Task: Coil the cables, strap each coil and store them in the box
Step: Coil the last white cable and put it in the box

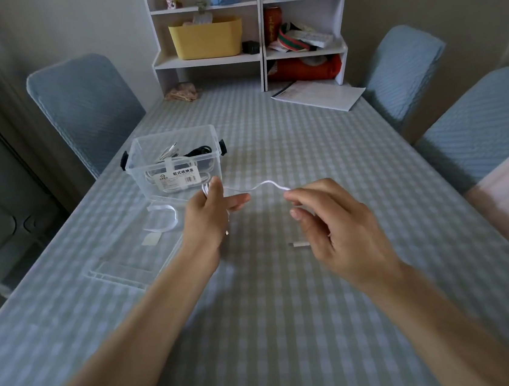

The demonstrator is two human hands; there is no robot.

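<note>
A thin white cable (265, 186) stretches in the air between my two hands above the checked table. My left hand (209, 212) holds a small coil of it, with loops showing at the fingertips. My right hand (328, 216) pinches the cable's loose length between thumb and fingers. One plug end (298, 244) hangs below my right hand. The clear plastic box (176, 162) stands just behind my left hand, open, holding a strapped white coil and a black cable. A white strap (164, 217) lies curled on the table, left of my left hand.
The box's clear lid (128, 264) lies flat at the near left of the table. A white shelf unit (249, 31) with a yellow bin stands at the far end, with papers (319, 95) beside it. Blue-covered chairs (85, 107) line both sides.
</note>
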